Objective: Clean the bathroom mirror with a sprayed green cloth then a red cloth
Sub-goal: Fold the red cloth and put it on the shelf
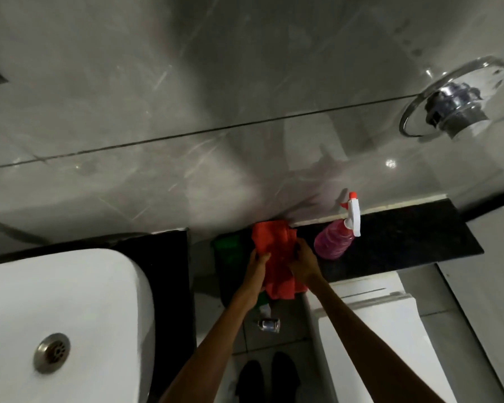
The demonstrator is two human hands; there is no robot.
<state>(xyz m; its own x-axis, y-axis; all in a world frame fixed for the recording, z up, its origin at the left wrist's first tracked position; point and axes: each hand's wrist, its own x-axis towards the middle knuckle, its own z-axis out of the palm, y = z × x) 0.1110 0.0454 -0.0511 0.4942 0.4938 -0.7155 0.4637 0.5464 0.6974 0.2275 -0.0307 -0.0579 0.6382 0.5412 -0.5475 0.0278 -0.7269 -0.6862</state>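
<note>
Just below frame centre, the left hand and right hand both pinch the bunched red cloth, fingers curled closed into it. A green cloth lies immediately left in shadow. At right, the pink spray bottle stands near on the black ledge, whose far right stretch lies bare.

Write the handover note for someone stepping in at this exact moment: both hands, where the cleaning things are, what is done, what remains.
Left hand and right hand: both grip the red cloth, bunched above the dark ledge.
Green cloth: on the ledge, left of the red one, not held.
Spray bottle: stands on the ledge to the right, untouched.
Done: green cloth is put down, so that pass looks finished; unconfirmed.
Left: wipe the mirror with the red cloth. The mirror is not in view.
</note>
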